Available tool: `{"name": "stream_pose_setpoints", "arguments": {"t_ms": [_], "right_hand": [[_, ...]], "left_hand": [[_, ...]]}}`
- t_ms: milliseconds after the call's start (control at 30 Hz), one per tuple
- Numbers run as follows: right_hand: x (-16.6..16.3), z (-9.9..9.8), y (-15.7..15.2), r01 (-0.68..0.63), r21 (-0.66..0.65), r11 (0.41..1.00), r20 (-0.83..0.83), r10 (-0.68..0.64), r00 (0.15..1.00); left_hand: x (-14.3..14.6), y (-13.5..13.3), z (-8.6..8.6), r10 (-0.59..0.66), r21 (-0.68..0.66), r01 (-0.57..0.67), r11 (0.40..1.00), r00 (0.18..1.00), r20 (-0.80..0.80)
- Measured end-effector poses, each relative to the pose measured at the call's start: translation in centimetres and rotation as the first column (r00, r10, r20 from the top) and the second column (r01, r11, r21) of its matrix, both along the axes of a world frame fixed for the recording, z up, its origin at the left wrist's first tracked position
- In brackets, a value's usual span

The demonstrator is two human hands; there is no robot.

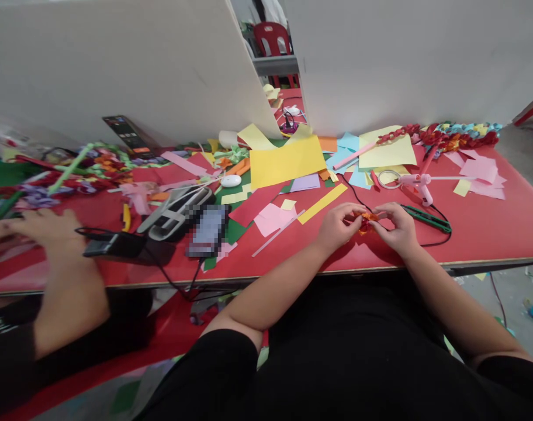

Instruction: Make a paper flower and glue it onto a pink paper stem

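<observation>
My left hand and my right hand meet near the front edge of the red table. Between their pinched fingers sits a small orange and red folded paper piece, gripped from both sides. Just behind my hands lie a pink glue gun with its black cord and a dark green tool. A yellow paper strip and pink paper squares lie to the left of my left hand.
Coloured paper sheets, including a big yellow sheet, cover the table's middle. A phone, a black device with cables and a white mouse lie left. Another person's hand rests at far left. A paper chain lines the white partition.
</observation>
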State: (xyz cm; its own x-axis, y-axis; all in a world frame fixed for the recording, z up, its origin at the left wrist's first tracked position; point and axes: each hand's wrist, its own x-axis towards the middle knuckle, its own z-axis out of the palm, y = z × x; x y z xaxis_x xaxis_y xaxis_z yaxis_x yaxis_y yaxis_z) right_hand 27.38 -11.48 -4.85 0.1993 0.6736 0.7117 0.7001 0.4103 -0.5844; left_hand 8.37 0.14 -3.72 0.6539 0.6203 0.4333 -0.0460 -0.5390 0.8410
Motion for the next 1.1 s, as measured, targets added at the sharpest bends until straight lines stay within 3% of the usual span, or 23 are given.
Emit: {"name": "stream_pose_setpoints", "arguments": {"t_ms": [100, 333, 733, 1100], "right_hand": [[0.5, 0.4, 0.0, -0.044, 0.012, 0.999, 0.031, 0.044, 0.999], [0.8, 1.3, 0.0, 0.0, 0.007, 1.0, 0.074, -0.001, 0.997], [-0.1, 0.9, 0.2, 0.039, -0.048, 0.998, 0.068, -0.036, 0.997], [0.2, 1.2, -0.3, -0.052, -0.057, 0.997, 0.145, 0.059, 0.988]], "left_hand": [[0.0, 0.0, 0.0, -0.001, -0.006, 0.001, 1.0, 1.0, 0.007], [-0.2, -0.2, 0.4, 0.014, 0.005, -0.014, 1.0, 1.0, 0.005], [0.0, -0.3, 0.0, 0.035, -0.002, -0.035, 0.999, 0.999, 0.0], [0.0, -0.3, 0.0, 0.108, -0.025, -0.109, 0.994, 0.993, -0.04]]}}
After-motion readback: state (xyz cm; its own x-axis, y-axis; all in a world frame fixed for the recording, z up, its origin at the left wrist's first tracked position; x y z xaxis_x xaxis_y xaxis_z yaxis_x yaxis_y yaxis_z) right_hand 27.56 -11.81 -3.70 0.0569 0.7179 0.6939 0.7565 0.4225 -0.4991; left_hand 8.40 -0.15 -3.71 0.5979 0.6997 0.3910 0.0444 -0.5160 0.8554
